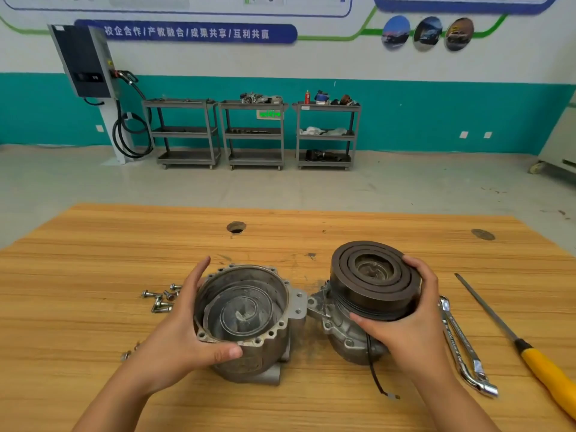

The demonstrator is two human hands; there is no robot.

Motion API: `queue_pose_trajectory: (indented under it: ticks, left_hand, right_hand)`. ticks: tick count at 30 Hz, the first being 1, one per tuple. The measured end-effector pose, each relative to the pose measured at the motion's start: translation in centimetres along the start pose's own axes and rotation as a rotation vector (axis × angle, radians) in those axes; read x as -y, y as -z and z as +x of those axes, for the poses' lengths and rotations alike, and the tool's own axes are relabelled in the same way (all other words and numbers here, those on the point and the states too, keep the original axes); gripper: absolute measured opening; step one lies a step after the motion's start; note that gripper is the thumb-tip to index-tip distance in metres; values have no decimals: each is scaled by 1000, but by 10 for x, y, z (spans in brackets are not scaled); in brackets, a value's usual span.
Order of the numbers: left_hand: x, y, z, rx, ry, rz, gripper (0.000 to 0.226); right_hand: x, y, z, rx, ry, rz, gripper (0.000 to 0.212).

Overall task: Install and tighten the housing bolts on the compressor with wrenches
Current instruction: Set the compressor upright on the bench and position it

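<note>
Two compressor halves stand side by side on the wooden table (93,244). The open grey housing (246,310), its scroll spiral showing inside, is on the left. My left hand (187,325) grips its near left rim, thumb on the front wall. The other half (371,291), topped by a dark grooved clutch pulley, stands on the right. My right hand (411,319) grips that pulley from the right side. Several loose bolts (160,299) lie left of the housing. A chrome wrench (464,347) lies to the right of my right hand.
A yellow-handled file (523,347) lies at the far right. A thin black wire (375,372) trails from the pulley half toward the front edge. Two small bolts (129,353) lie near my left wrist. The table has a round hole (236,227) at the back. Carts stand by the wall.
</note>
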State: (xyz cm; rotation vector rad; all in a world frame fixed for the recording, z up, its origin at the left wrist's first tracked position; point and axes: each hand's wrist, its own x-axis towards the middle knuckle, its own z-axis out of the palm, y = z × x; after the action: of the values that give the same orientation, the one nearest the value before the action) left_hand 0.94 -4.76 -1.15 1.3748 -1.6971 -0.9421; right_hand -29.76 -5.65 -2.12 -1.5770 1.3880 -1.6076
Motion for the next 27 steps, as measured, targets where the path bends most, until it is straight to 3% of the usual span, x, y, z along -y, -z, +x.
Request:
queue_pose_trajectory:
  ticks: [7, 16, 27]
  left_hand:
    - [-4, -13, -1, 22, 26, -15, 129]
    - [-11, -17, -7, 10, 45, 8, 124]
    - [-35, -83, -4, -163, 17, -5, 127]
  right_hand:
    - [8, 15, 4, -3, -7, -48, 112]
    - [12, 44, 4, -174, 91, 12, 100]
    - [42, 58, 21, -195, 275, 78, 107]
